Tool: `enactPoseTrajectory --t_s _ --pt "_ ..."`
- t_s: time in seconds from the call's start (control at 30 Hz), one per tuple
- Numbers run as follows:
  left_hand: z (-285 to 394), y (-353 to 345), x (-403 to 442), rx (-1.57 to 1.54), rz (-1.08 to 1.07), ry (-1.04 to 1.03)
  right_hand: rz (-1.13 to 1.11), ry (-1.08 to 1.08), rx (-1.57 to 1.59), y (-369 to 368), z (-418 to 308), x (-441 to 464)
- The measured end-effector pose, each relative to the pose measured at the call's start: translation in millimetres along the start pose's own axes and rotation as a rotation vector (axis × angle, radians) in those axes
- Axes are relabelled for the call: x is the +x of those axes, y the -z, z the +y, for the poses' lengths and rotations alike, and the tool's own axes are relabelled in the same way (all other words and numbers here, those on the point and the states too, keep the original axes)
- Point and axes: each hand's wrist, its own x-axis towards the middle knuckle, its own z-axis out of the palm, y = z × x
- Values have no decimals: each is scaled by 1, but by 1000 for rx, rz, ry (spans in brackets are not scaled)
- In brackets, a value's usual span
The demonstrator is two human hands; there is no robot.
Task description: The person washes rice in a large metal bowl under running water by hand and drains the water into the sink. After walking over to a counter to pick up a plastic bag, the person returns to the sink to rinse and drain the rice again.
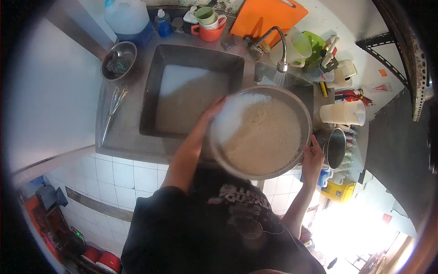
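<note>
A wide metal bowl [255, 176] is full of pale tan, cloudy contents [269, 132] with a whitish patch at the upper left; I cannot tell what they are. My left hand [215, 108] grips the bowl's left rim, its fingers partly hidden by the bowl. On the opposite side, my right hand [313, 154] is closed around the lower right rim. The bowl is in front of me, over the counter's edge and part of the right basin. Above its far rim, water streams from a curved faucet [283, 64].
To the left is a sink basin [148, 105] holding cloudy water. A whisk [112, 114] and a small metal bowl [107, 75] lie beyond it. Cups [207, 18], a blue bottle [163, 23] and an orange board [264, 16] line the back. Pitchers [342, 113] stand at right.
</note>
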Motion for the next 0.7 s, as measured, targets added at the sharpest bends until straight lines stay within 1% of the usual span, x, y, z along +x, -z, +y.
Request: enactPoseTrajectory --t_s 0.03,0.07,0.13,0.17,0.23,0.37,0.47,0.57,0.63,0.67,0.7 --pt "-4 0 2 -24 -4 -28 -14 -43 -17 1 -6 -1" --pt "-9 1 4 -24 -3 -28 -15 -43 -17 1 -6 -1" --pt "24 -6 -14 1 32 77 -29 -68 -30 2 -7 0" --pt "25 -5 -15 1 32 77 -29 -69 -30 2 -5 0" --pt "26 -4 -15 -32 -48 9 -14 -9 -55 1 4 2" --pt "29 -6 -16 -26 -35 -12 -24 -19 -22 1 7 3" --pt "20 -5 -13 -86 -44 -3 -19 -50 13 0 7 2" --pt "20 -5 -12 -65 -21 -4 -6 14 -55 0 13 1" --pt "39 -7 -24 121 65 94 14 38 59 -2 11 -2" --pt "38 -8 -25 123 66 99 11 34 61 -3 9 -3" --pt "36 -10 -25 61 62 66 2 22 56 -2 7 -5"
